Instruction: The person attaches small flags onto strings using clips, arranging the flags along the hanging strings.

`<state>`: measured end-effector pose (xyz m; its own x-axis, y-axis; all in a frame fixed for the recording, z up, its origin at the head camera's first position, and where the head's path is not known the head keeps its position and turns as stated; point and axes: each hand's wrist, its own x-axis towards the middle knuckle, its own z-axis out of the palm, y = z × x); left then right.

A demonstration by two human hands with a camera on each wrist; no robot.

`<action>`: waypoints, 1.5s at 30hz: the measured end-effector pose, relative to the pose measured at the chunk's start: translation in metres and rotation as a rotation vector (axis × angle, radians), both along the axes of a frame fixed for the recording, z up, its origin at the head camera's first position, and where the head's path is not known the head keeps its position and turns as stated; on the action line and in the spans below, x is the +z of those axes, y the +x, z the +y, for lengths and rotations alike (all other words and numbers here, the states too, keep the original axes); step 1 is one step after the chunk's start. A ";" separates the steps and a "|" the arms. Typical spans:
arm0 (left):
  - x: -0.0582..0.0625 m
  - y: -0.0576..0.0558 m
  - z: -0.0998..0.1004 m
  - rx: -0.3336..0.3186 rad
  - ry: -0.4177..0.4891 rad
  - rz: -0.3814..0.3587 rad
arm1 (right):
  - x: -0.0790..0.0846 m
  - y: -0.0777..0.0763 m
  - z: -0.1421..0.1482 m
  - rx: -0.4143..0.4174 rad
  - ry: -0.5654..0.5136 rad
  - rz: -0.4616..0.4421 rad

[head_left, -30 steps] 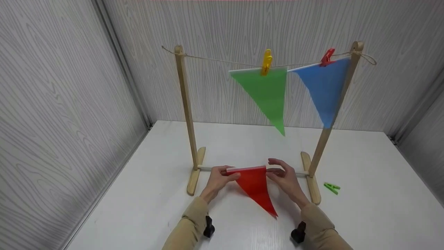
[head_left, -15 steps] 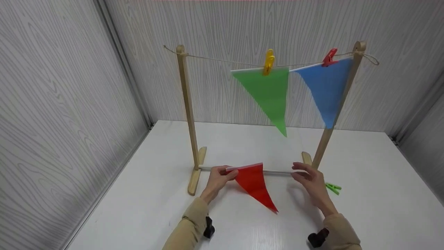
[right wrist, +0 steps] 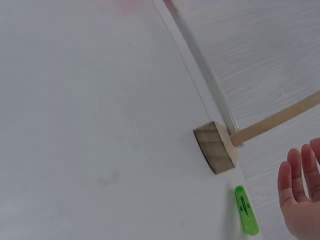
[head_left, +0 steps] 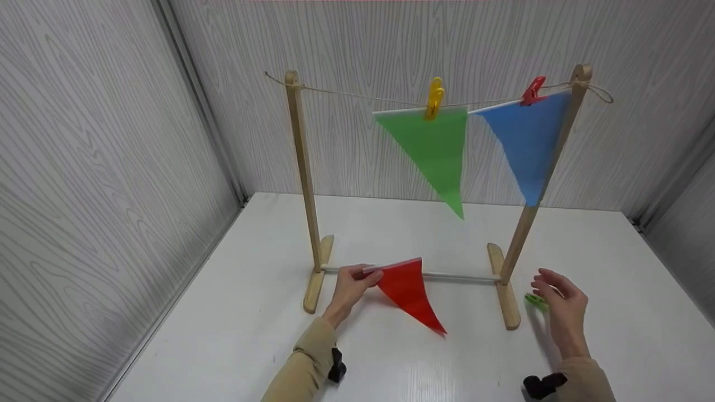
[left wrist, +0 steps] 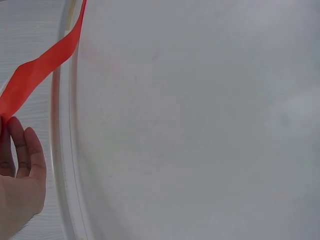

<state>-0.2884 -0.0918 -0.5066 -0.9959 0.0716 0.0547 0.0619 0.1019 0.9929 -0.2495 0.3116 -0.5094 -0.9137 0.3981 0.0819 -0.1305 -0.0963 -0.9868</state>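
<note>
Between thumb and fingers, my left hand (head_left: pixel 351 287) pinches the left end of the white top edge of a red pennant (head_left: pixel 410 290). The pennant's point droops to the lower right, above the table. In the left wrist view the red cloth (left wrist: pixel 45 62) rises from the fingertips. My right hand (head_left: pixel 567 310), fingers loosely bent and holding nothing, is just right of a green clothespin (head_left: pixel 534 300) and partly covers it. The whole clothespin (right wrist: pixel 246 210) shows in the right wrist view, lying on the table apart from the fingers.
A wooden stand with a left post (head_left: pixel 304 173) and right post (head_left: pixel 522 240) carries a string (head_left: pixel 357 96). From it hang a green pennant (head_left: pixel 433 151) under a yellow clothespin (head_left: pixel 434 97) and a blue pennant (head_left: pixel 528 139) under a red clothespin (head_left: pixel 533 91). A white crossbar (head_left: pixel 463 276) joins the feet.
My right hand has let go of the red pennant's right corner and moved right, past the stand's foot, to the green clothespin. The left hand stays in place, still holding the pennant.
</note>
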 end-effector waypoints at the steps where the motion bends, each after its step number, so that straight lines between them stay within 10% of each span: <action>1: 0.001 0.000 0.000 0.004 -0.004 0.000 | 0.000 0.000 0.003 -0.027 -0.020 -0.017; 10: 0.008 0.003 0.001 0.006 -0.029 -0.008 | -0.005 0.005 0.022 -0.129 0.121 -0.226; 23: -0.003 0.000 0.000 0.005 -0.022 -0.019 | -0.019 0.002 0.039 0.156 0.564 -0.382; 45: -0.003 0.003 0.000 0.004 -0.037 -0.013 | -0.007 -0.001 0.049 0.300 0.694 -0.455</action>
<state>-0.2853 -0.0916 -0.5101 -0.9968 0.0694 0.0393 0.0486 0.1383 0.9892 -0.2510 0.3608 -0.5166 -0.9746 0.1317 -0.1809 0.2238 0.5773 -0.7852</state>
